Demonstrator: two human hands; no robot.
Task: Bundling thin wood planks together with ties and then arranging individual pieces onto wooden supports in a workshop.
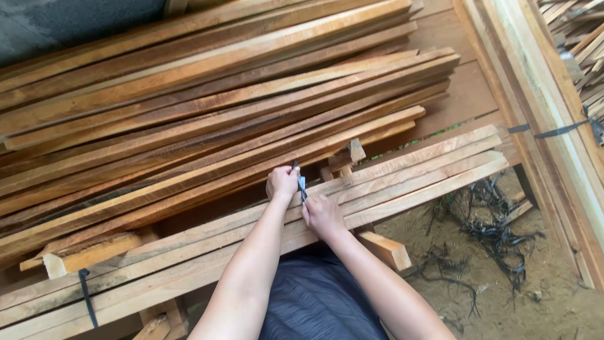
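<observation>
Strap end, thin dark plastic band (301, 184), pinched between both hands right above the flat row of pale sawn wooden slats (402, 179). Left hand (282, 182) fist-closed on the upper bit of the band, right hand (322, 216) closed on the lower bit, knuckles nearly touching, both resting on the slat row. Just beyond the grip: big stack of long reddish-brown wooden battens (207, 94), running diagonally, with a short offcut block (347, 155) poking out close to the right of the hands. Below the right forearm a stubby pale timber support (385, 249) sticks out from under the slats. Far left of the grip, second dark strap (87, 296) wraps the row. Right of the grip, well apart, loose black strapping scraps (497, 230) on bare dirt, then a light wooden frame rail (547, 94) with another strap across it.
</observation>
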